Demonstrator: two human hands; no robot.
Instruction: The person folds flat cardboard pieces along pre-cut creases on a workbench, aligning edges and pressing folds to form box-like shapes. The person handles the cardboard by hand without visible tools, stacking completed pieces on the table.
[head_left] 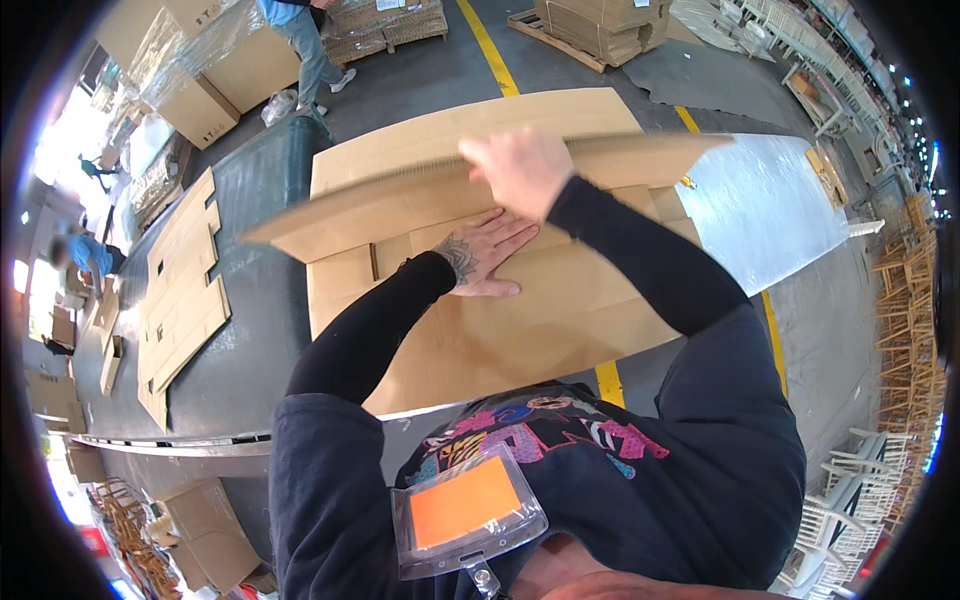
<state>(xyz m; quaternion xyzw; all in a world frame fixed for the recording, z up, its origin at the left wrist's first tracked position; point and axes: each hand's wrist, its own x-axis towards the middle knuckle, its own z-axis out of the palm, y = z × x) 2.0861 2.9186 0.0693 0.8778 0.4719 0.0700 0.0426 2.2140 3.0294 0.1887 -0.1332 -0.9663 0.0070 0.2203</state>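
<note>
A large brown cardboard sheet (pixel 540 320) lies in front of me, creased and slotted. A long cardboard flap (pixel 370 212) stands tilted up across its middle, its corrugated edge toward the top. My left hand (pixel 488 252), tattooed on the back, presses flat on the sheet just in front of the flap, fingers stretched out. My right hand (pixel 525 172) is closed on the flap's upper edge, to the right of and beyond the left; its motion blurs it slightly. Part of the sheet behind the flap is hidden.
Left of the sheet, a dark work surface (pixel 255 290) bears cut cardboard pieces (pixel 185 300). A silvery covered surface (pixel 770 205) adjoins it on the right. One person (pixel 300 45) stands beyond, another (pixel 90 255) at far left. Stacked cardboard (pixel 600 30) and wooden chairs (pixel 905 330) stand around.
</note>
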